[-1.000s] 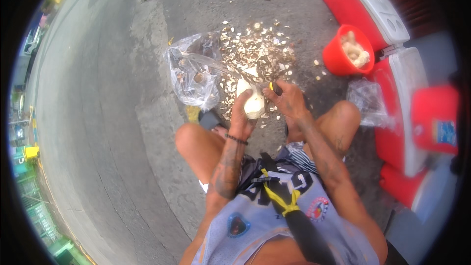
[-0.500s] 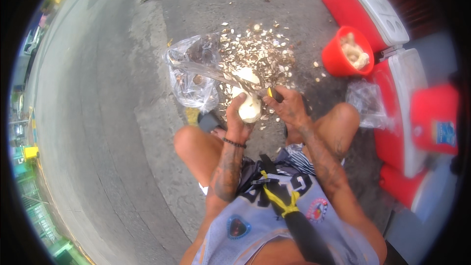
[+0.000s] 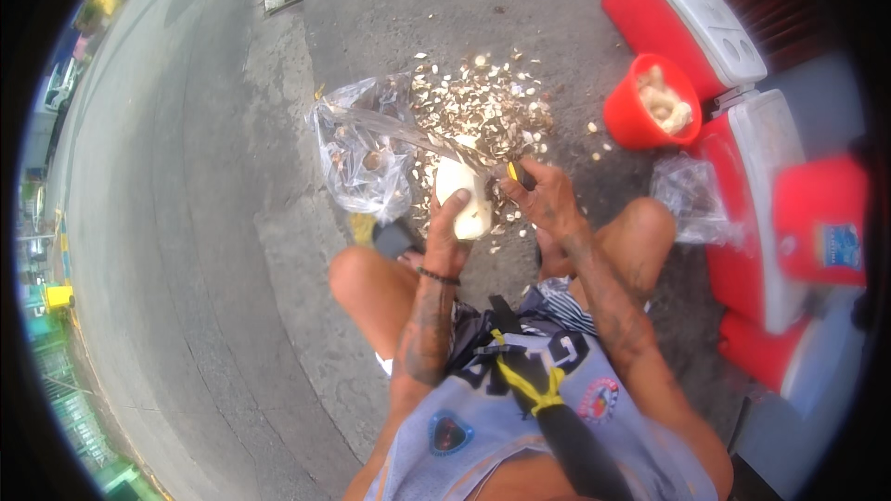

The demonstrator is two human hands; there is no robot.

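My left hand (image 3: 447, 223) is closed round a thick, pale, peeled root vegetable (image 3: 471, 213), its thumb lying across the near end. In my right hand (image 3: 546, 197) is a long knife (image 3: 408, 133), gripped by its black and yellow handle. The blade points to the left across the far end of the root. I cannot tell whether the edge touches it. Beneath and beyond lies a spread of pale and brown peelings (image 3: 487, 97) on the ground. Left of the peelings, a clear plastic bag (image 3: 367, 176) has a few brown bits in it, partly under the blade.
A red bucket (image 3: 620, 121) with pale peeled roots (image 3: 664, 107) stands at the right. Red coolers with white lids (image 3: 766, 144) line that side, with another crumpled plastic bag (image 3: 685, 195) beside them. Grey pavement (image 3: 213, 223) stretches to the left.
The root has been turned and tilted slightly in my left hand, showing more of its pale side. The knife stays at nearly the same place across its far end.
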